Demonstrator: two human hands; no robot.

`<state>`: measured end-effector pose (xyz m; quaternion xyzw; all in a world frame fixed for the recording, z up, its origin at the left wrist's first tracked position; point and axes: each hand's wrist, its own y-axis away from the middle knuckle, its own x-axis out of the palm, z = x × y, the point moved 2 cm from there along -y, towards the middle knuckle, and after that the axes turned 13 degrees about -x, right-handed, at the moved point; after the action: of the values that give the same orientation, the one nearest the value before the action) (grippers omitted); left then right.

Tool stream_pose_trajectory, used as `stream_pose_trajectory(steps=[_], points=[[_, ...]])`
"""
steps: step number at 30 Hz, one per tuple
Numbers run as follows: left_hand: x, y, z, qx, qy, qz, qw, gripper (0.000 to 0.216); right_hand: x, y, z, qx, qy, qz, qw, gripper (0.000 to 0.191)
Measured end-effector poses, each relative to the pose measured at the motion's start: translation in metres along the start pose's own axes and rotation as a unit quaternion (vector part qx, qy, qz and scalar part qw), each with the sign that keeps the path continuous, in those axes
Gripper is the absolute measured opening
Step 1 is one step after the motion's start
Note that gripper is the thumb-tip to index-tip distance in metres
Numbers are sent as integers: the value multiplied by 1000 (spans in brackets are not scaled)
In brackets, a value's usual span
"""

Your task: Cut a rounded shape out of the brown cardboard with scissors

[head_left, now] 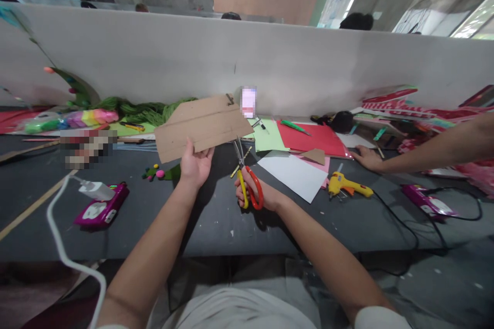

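My left hand [196, 165] grips a large piece of brown cardboard [200, 126] by its lower edge, thumb on top and fingers beneath. Dark lines run across the cardboard, and its right end comes to a point. In my right hand [250, 190] is a pair of scissors [247, 175] with one red and one yellow handle. The scissor blades point up, close to the cardboard's lower right edge; whether they touch it I cannot tell. A narrow patterned strip [236, 169] lies behind the scissors. Felt pieces with coloured pompoms [159, 172] rest left of my left hand.
White paper [295, 175], red sheets [312, 140] and a green cutter [295, 127] lie to the right. Beyond them are a yellow glue gun [347, 185] and another person's hand [368, 158]. Purple power strips [103, 208] with cables stand on both sides. Green yarn [146, 110] lies along the partition [173, 56].
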<state>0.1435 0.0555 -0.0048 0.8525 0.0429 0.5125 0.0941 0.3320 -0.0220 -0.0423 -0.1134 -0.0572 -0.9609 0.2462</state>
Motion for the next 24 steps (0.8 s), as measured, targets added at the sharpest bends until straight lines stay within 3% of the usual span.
stream_pose_trajectory(steps=[3, 8, 12, 16, 24], points=[[2, 2, 6, -19, -24, -4, 1000, 33, 1, -2, 1, -11, -4, -21, 1000, 74], [2, 5, 19, -28, -78, -15, 996, 27, 4, -9, 1, -71, -16, -110, 991, 69], [-2, 7, 29, -25, -188, 8, 982, 20, 4, -11, 3, -114, 36, -171, 978, 61], [-8, 8, 37, -32, -290, 27, 956, 29, -1, -11, 3, -125, 78, -174, 974, 55], [-12, 9, 43, -11, -313, 10, 949, 32, -16, -15, -11, -148, 162, -166, 961, 57]])
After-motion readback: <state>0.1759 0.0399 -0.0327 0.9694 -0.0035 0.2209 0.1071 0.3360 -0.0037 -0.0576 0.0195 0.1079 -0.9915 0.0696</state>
